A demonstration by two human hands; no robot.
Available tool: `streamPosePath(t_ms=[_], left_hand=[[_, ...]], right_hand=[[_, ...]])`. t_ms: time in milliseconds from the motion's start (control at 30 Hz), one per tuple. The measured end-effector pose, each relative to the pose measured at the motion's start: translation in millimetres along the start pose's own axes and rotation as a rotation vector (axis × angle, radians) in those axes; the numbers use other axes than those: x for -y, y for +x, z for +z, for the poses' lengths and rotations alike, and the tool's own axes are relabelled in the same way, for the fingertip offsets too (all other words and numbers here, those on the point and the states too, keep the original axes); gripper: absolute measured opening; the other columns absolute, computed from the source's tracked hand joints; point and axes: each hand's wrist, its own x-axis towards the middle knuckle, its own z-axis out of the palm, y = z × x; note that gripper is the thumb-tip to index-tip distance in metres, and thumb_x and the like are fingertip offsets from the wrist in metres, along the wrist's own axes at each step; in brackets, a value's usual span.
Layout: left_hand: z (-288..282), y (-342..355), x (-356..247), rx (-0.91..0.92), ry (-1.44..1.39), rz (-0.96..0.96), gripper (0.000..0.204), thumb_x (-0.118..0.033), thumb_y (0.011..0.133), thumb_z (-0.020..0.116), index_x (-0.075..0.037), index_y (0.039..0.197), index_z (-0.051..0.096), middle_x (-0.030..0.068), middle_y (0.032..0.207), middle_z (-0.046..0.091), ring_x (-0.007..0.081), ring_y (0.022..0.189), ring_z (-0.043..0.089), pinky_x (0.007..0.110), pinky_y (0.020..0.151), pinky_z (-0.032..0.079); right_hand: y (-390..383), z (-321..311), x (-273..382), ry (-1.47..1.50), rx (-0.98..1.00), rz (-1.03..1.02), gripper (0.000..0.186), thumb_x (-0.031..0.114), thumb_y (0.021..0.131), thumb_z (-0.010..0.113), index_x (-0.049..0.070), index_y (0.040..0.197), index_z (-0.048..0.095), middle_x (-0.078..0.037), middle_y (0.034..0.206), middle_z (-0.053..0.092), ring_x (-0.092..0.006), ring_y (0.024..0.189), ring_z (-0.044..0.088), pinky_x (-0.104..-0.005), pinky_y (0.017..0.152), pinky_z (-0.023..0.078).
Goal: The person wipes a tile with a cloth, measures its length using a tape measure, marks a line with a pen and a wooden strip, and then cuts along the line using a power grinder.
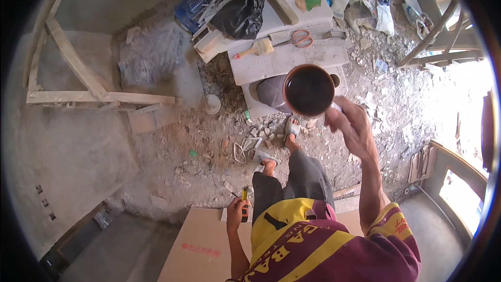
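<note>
My right hand (352,122) is raised and closed on the handle of a brown mug (309,90), which holds a dark liquid and hides part of the white bench behind it. Low at my left side, my left hand (235,214) is closed around a tape measure (245,212) with an orange and black case; a short length of yellow blade sticks up from it. Beneath this hand lies a pale board (195,240) with red print. A grey cap (269,94) rests just left of the mug, on the edge of the bench.
Ahead, the white bench (313,62) carries a paintbrush (255,49), orange-handled scissors (300,38) and a black plastic bag (242,10). Rubble covers the floor (209,141), with a white cable (241,151) on it. Wooden frames (99,96) stand at both sides.
</note>
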Motion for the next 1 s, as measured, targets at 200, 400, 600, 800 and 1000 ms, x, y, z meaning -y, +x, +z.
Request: streamPosePath(t_ms=[200, 400, 600, 800, 1000], left_hand=[[-31.5, 3.1, 11.0, 0.018, -0.055, 0.0, 0.02, -0.019, 0.104, 0.064, -0.004, 0.109, 0.075, 0.0016, 0.092, 0.074, 0.0086, 0.078, 0.064, 0.026, 0.073, 0.051], [-52.2, 37.0, 61.4, 0.075, -0.167, -0.03, 0.022, -0.03, 0.109, 0.06, -0.017, 0.091, 0.065, -0.0058, 0.061, 0.05, 0.0084, 0.044, 0.04, 0.029, 0.039, 0.035], [-51.5, 33.5, 52.0, 0.077, -0.165, 0.114, 0.024, -0.027, 0.108, 0.06, -0.017, 0.086, 0.06, -0.005, 0.064, 0.05, 0.0075, 0.049, 0.043, 0.029, 0.043, 0.035], [-66.7, 64.8, 91.5, 0.126, -0.386, 0.034, 0.022, -0.027, 0.106, 0.062, -0.015, 0.088, 0.063, -0.0045, 0.066, 0.052, 0.0077, 0.052, 0.045, 0.029, 0.045, 0.036], [-65.6, 69.4, 87.3, 0.002, -0.198, 0.187, 0.021, -0.028, 0.106, 0.063, -0.014, 0.09, 0.067, -0.0048, 0.066, 0.052, 0.0081, 0.053, 0.046, 0.029, 0.045, 0.037]], right_hand=[[-61.0, 6.8, 123.7, -0.034, -0.023, -0.522, 0.038, 0.042, 0.101, 0.077, 0.004, 0.099, 0.071, -0.01, 0.076, 0.064, -0.0245, 0.061, 0.063, -0.038, 0.056, 0.048], [-96.9, 12.1, 216.3, 0.0, 0.036, -0.92, 0.044, 0.046, 0.092, 0.084, 0.006, 0.085, 0.068, -0.012, 0.073, 0.063, -0.0191, 0.052, 0.058, -0.0346, 0.043, 0.04], [-135.4, 34.9, 254.6, -0.108, -0.217, -0.993, 0.037, 0.037, 0.087, 0.087, 0.006, 0.081, 0.067, -0.009, 0.068, 0.06, -0.017, 0.046, 0.054, -0.0334, 0.039, 0.037], [-179.7, 68.2, 289.4, -0.23, -0.717, -0.587, 0.049, 0.047, 0.095, 0.064, 0.004, 0.072, 0.062, -0.01, 0.065, 0.065, -0.0201, 0.051, 0.058, -0.0339, 0.049, 0.042], [-185.0, 35.8, 297.2, 0.033, -0.164, -0.717, 0.065, 0.058, 0.099, 0.058, -0.002, 0.076, 0.069, -0.014, 0.071, 0.07, -0.0231, 0.055, 0.064, -0.0338, 0.053, 0.052]])
